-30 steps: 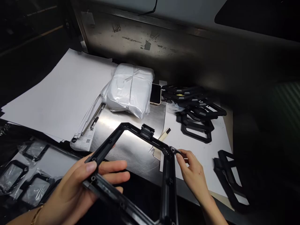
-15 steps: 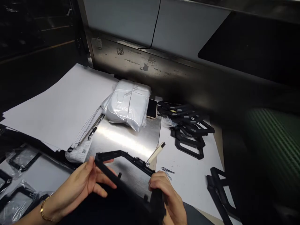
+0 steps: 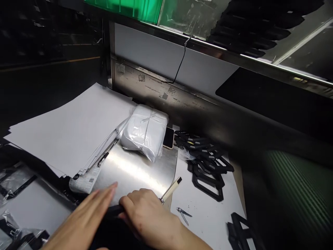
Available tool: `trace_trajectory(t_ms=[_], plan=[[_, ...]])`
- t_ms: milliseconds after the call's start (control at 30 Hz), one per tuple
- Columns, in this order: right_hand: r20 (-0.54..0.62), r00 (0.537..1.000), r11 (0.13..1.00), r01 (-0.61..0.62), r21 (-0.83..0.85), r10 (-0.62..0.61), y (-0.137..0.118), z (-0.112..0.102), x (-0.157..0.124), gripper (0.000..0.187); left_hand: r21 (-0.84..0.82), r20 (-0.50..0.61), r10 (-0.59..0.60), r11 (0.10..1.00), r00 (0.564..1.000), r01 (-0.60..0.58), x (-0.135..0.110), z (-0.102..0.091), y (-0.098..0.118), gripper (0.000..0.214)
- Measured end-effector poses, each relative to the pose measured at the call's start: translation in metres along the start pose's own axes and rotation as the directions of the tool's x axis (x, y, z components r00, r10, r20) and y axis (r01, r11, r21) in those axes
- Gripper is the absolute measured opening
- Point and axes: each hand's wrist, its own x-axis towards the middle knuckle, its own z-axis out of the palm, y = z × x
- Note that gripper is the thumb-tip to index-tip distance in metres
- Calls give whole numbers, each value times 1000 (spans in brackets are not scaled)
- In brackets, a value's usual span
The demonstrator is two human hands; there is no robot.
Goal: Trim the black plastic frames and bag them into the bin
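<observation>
A steel bench (image 3: 130,173) carries a bright streak of light before a scuffed metal back wall (image 3: 153,92); at its near edge, a black frame (image 3: 113,210) shows only as a dark strip between the two hands, the rest lost in shadow. The right hand (image 3: 148,215), knuckles up, reaches in from the lower right, fingers curled over the strip's right end. The left hand (image 3: 85,218), blurred, slants upward, fingers straight and close together; whether it touches the frame cannot be told
</observation>
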Motion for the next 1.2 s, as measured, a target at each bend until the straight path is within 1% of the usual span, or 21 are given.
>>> trace_trajectory(t_ms=[33, 67, 100, 133, 167, 200, 233, 267, 300, 333, 400, 433, 467, 500, 567, 633, 767, 867, 967, 1067, 1200], plan=[[35, 998, 999, 47, 7, -48, -1, -1, 8, 12, 108, 11, 119, 987, 993, -120, 5, 5, 7, 88], [43, 996, 996, 71, 55, -73, 0, 0, 14, 14, 189, -11, 133, 974, 991, -128, 10, 10, 11, 84], [23, 997, 989, 71, 128, -74, 5, 2, 19, 19, 222, -25, 112, 969, 993, -104, 15, 14, 11, 79], [-32, 999, 980, 31, 198, -25, 14, 4, 22, 24, 213, -39, 44, 976, 998, -35, 18, 17, 8, 73], [-111, 991, 968, -45, 247, 75, 26, 8, 25, 26, 165, -44, -45, 985, 998, 52, 20, 19, 1, 66], [-198, 960, 953, -144, 267, 200, 42, 12, 27, 25, 86, -29, -123, 988, 992, 125, 19, 19, -8, 58], [-281, 901, 929, -259, 264, 331, 60, 16, 30, 24, -12, -14, -199, 980, 980, 199, 16, 17, -20, 50], [-347, 824, 891, -381, 246, 448, 78, 22, 33, 21, -121, 0, -280, 953, 960, 278, 12, 16, -31, 44], [-380, 760, 849, -477, 226, 528, 96, 29, 36, 20, -240, 20, -365, 902, 931, 359, 6, 14, -43, 40], [-390, 715, 812, -545, 207, 580, 111, 36, 40, 19, -362, 37, -452, 825, 891, 433, 0, 13, -52, 36], [-370, 686, 773, -609, 179, 626, 134, 50, 47, 14, -606, 83, -577, 618, 812, 501, -10, 14, -65, 33], [-357, 683, 763, -624, 169, 637, 140, 56, 49, 11, -713, 108, -608, 504, 786, 488, -12, 15, -67, 33], [-344, 684, 758, -631, 162, 643, 144, 60, 50, 11, -801, 133, -620, 392, 773, 453, -13, 16, -67, 32], [-332, 687, 756, -635, 161, 647, 147, 62, 50, 13, -868, 164, -612, 282, 774, 408, -11, 17, -65, 30], [-311, 691, 754, -634, 171, 652, 150, 61, 48, 16, -938, 231, -555, 91, 799, 334, -3, 19, -57, 24], [-322, 687, 756, -627, 189, 651, 156, 56, 47, 17, -951, 271, -516, -13, 813, 308, 11, 21, -49, 22], [-400, 656, 762, -606, 226, 640, 185, 44, 54, 25, -950, 287, -513, -45, 809, 309, 39, 29, -37, 15], [-354, 666, 754, -595, 278, 656, 215, 33, 60, 21, -947, 307, -504, -75, 807, 314, 48, 33, -32, 13], [-309, 669, 736, -593, 326, 676, 240, 19, 57, 21, -943, 323, -495, -95, 807, 320, 49, 33, -27, 14], [-321, 668, 741, -591, 319, 671, 246, 11, 51, 22, -936, 342, -491, -104, 801, 336, 49, 33, -23, 17], [-300, 718, 778, -563, 281, 628, 240, 19, 59, 23, -930, 359, -496, -124, 790, 345, 49, 37, -20, 16]])
